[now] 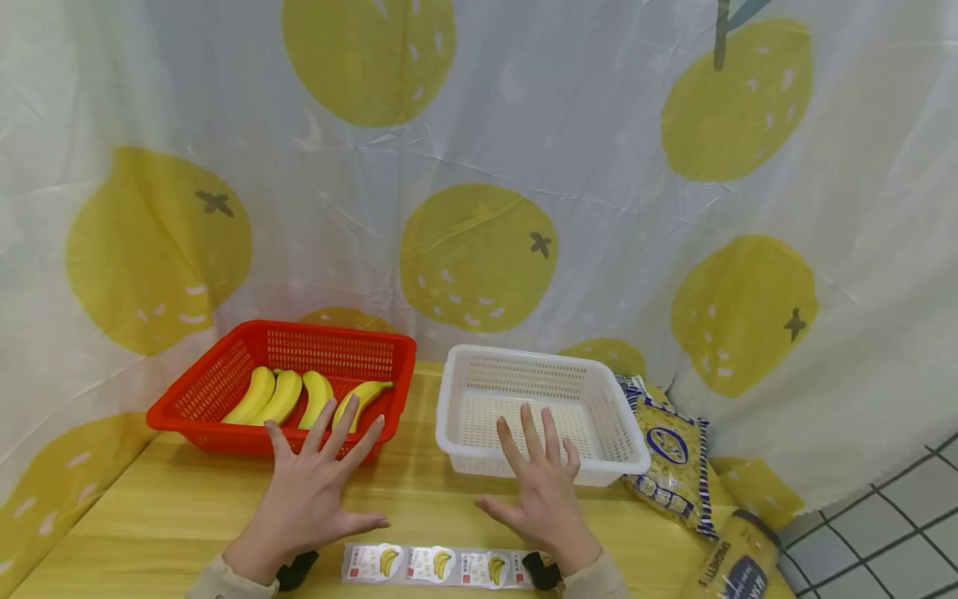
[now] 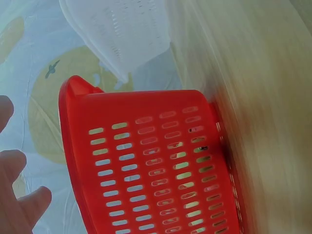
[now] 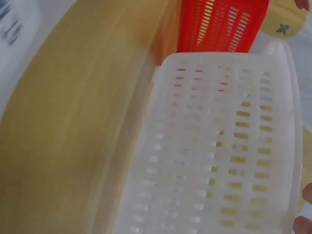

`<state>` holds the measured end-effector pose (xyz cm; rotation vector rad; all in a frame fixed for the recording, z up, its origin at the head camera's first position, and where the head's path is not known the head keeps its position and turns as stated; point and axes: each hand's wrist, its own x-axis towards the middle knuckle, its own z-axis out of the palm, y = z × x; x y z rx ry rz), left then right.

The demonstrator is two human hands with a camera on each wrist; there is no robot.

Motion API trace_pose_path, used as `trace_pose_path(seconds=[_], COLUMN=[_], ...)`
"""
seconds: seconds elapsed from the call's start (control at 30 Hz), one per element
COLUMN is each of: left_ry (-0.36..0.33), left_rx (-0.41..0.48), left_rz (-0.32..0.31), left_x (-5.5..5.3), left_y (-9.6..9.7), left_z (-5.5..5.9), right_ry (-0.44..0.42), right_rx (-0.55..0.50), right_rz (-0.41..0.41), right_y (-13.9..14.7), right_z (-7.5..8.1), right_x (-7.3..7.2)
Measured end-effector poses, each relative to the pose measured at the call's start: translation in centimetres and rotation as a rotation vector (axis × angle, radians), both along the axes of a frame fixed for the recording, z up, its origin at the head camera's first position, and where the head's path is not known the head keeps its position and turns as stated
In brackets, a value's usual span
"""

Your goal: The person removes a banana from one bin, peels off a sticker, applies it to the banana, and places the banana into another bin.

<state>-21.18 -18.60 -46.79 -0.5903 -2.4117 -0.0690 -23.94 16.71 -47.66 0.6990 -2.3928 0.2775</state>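
Observation:
My left hand (image 1: 310, 491) is spread with straight fingers, holding nothing, its fingertips overlapping the front of a red plastic basket (image 1: 187, 420) in the head view. Inside that basket lie several yellow bananas (image 1: 280, 398). My right hand (image 1: 542, 491), also spread and holding nothing, has its fingertips over the near side of a white plastic basket (image 1: 614, 399) with no contents showing. Between the wrists, a strip of banana stickers (image 1: 432, 566) lies on the table. The left wrist view shows the red basket's slotted wall (image 2: 151, 161); the right wrist view shows the white basket's wall (image 3: 209, 146).
A bag of pasta (image 1: 669, 453) leans against the white basket's right side. Nearer, at the table's right edge, lies a spaghetti packet (image 1: 737, 561). A curtain printed with lemons (image 1: 479, 258) hangs behind the wooden table (image 1: 150, 516). Tiles (image 1: 891, 532) show at the lower right.

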Motion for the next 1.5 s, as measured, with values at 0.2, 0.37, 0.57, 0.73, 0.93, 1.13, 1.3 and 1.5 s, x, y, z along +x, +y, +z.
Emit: trace_pose_path(seconds=[0.2,0.37,0.57,0.73,0.93,1.13,1.3,1.5], left_ry=[0.015,0.028,-0.005,0.002,0.004,0.028,0.028,-0.042], left_rx=[0.047,0.094,0.180,0.228,0.258,0.300,0.391,0.513], left_rz=[0.004,0.023,0.003,-0.015,0.005,0.001,-0.004,0.023], left_x=[0.0,-0.2,0.0,0.0,0.0,-0.3,-0.8,-1.8], left_y=[0.0,0.0,0.3,0.6,0.5,0.1,-0.7,-2.4], left_z=[-0.4,-0.6,-0.8,-0.8,-0.8,-0.5,-0.2,0.7], right_ry=[-0.099,-0.097,0.094,0.219,0.224,0.244,0.295,0.339], right_rx=[-0.159,-0.305,-0.231,-0.140,0.032,0.038,0.001,-0.042], right_rz=[0.117,0.266,0.293,0.272,0.239,0.190,0.173,0.174], right_y=[-2.6,-6.4,-10.7,-12.8,-13.9,-14.3,-14.7,-15.4], right_z=[1.6,2.4,2.2,2.0,1.2,0.8,0.6,0.3], right_x=[-1.4,-2.8,-3.9,-3.9,-3.8,-4.0,-4.2,-4.4])
